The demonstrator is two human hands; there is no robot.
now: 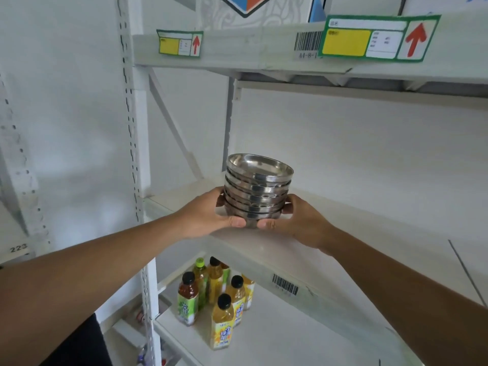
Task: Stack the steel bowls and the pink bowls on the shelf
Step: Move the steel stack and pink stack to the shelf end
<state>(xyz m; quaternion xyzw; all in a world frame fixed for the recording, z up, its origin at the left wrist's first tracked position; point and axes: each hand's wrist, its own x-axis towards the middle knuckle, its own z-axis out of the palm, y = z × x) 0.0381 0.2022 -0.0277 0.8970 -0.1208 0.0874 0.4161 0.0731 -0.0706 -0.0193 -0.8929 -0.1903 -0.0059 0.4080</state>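
Steel bowls (257, 186), nested in one stack with the top bowl's rim tilted slightly toward the left, are held at the front edge of the middle shelf (369, 215). We grip the stack from both sides. Our left hand (211, 215) wraps the lower left side of the stack, thumb lying under the bottom bowl and fingers curled round the far side. Our right hand (295, 220) mirrors this on the lower right side, thumb at the front beneath the base and fingers curled behind the lowest rims. The two thumbs nearly meet under the stack. We cannot tell whether the bottom bowl touches the shelf surface or hangs just above it.

Above, the upper shelf beam (237, 51) carries a small green-bordered label (180, 43) on the left, a barcode sticker (307, 44) near the middle, and a larger green-bordered label (377, 38) on the right; both labels show a yellow field and a red arrow pointing up.

Below, the lower shelf (290, 339) holds a cluster of drink bottles (216, 294) standing upright, touching or just beside one another, most with black caps and one with a green cap. A second barcode sticker (285, 285) sits on the middle shelf's front edge.
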